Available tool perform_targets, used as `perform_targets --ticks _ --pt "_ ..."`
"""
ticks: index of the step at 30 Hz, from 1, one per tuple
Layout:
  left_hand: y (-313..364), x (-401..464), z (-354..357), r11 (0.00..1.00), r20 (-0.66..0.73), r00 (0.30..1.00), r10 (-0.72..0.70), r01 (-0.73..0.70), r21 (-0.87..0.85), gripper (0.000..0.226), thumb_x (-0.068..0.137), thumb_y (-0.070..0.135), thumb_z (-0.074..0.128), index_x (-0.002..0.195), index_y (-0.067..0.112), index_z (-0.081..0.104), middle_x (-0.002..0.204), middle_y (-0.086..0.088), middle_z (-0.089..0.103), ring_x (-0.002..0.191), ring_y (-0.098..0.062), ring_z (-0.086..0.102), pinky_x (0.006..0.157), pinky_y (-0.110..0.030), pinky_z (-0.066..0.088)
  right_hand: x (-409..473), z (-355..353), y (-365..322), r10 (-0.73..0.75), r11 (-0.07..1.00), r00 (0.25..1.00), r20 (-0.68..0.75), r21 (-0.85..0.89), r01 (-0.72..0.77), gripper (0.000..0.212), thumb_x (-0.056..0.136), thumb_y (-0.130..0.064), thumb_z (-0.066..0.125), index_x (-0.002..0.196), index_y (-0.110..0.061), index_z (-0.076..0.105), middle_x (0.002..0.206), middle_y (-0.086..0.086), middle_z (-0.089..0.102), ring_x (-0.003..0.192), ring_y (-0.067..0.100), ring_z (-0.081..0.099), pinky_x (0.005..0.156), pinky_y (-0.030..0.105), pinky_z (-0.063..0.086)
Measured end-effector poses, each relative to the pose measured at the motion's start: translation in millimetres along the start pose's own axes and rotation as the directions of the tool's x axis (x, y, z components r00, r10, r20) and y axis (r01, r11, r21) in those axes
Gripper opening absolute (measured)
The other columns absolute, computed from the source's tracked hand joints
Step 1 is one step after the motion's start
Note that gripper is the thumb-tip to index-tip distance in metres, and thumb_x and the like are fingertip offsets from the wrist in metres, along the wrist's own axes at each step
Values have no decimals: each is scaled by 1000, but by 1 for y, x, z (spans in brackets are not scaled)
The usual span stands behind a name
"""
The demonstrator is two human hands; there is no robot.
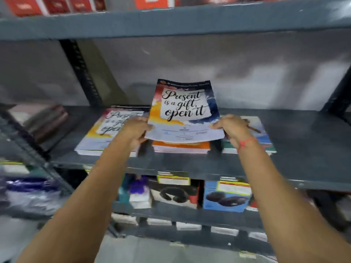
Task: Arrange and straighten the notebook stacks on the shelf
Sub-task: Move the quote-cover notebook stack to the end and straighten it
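A notebook (185, 109) with "Present is a gift, open it" on its cover is tilted up above the middle stack (181, 147), whose top shows orange. My left hand (135, 130) grips its lower left corner and my right hand (232, 128) grips its lower right corner. To the left lies a stack (98, 137) with the same cover on top. A third stack (266, 141) sits to the right, partly hidden by my right wrist. All rest on the grey metal shelf (303, 145).
Dark brown books (47, 120) lie at the shelf's far left. Red boxes (55, 4) stand on the shelf above. Boxed headphones and speakers (226, 198) fill the shelf below. A slotted upright post (81, 71) rises behind the left stack.
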State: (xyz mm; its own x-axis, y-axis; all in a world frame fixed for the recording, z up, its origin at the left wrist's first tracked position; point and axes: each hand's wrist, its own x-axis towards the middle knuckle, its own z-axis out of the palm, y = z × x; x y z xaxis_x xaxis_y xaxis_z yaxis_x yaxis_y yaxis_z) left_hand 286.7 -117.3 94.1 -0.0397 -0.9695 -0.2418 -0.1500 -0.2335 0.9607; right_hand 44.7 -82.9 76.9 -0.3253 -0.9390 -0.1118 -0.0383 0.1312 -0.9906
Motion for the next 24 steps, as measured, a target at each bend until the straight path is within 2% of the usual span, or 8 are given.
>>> perform_targets --ticks 3,7,13,17,19,21,23,24 --pt "-12 25 -94 997 -84 995 -46 51 62 23 86 -3 53 83 19 51 81 -6 51 76 -17 50 59 -25 36 -3 98 0 29 999 998 60 31 -31 40 70 8 66 54 -15 39 67 8 46 61 15 47 43 9 39" --pt "-32 52 -188 985 -127 990 -62 81 154 27 85 -2 55 65 15 48 78 -11 44 64 -19 43 53 -25 29 -2 196 7 34 994 996 77 -103 -26 42 70 4 69 52 -15 37 62 4 42 59 15 40 52 23 28" --pt "-59 84 -223 970 -86 996 -38 58 237 17 84 -5 52 92 3 65 74 -12 56 52 -17 40 34 -11 31 0 244 25 94 964 995 -19 -249 -96 44 71 -2 71 47 -13 36 60 6 43 62 18 43 58 27 31" --pt "-79 93 -228 977 -99 994 -47 66 203 18 79 -6 61 68 8 57 77 -9 58 60 -14 50 48 -18 39 1 254 42 103 924 993 -53 -365 -116 43 75 -10 71 52 -14 34 54 -1 36 50 12 34 45 26 22" --pt "-86 94 -232 984 -83 997 0 14 175 12 79 -5 62 78 6 59 78 -9 57 61 -15 50 46 -14 43 1 256 49 56 909 997 -47 -412 -71 27 78 -14 68 63 -9 46 62 1 45 58 14 42 46 23 24" --pt "-90 94 -237 991 -84 994 71 -61 121 14 83 3 61 97 4 62 86 -8 63 83 -24 57 64 -17 48 1 260 53 6 930 998 -59 -366 -27 17 83 -21 63 91 -9 55 83 4 53 80 19 49 55 20 34" --pt "-96 92 -239 993 -80 991 105 -101 61 22 91 24 52 101 8 63 102 -7 66 105 -25 55 84 -21 49 -1 261 57 8 979 994 -105 -202 -29 40 89 -31 54 118 -4 54 110 6 57 104 21 51 84 28 42" --pt "-100 89 -238 995 -77 993 94 -93 20 31 93 34 45 105 12 63 105 -1 65 104 -19 55 86 -18 46 -4 261 59 38 994 991 -128 -101 -51 50 91 -36 49 129 -3 49 127 7 55 119 23 49 101 35 39"
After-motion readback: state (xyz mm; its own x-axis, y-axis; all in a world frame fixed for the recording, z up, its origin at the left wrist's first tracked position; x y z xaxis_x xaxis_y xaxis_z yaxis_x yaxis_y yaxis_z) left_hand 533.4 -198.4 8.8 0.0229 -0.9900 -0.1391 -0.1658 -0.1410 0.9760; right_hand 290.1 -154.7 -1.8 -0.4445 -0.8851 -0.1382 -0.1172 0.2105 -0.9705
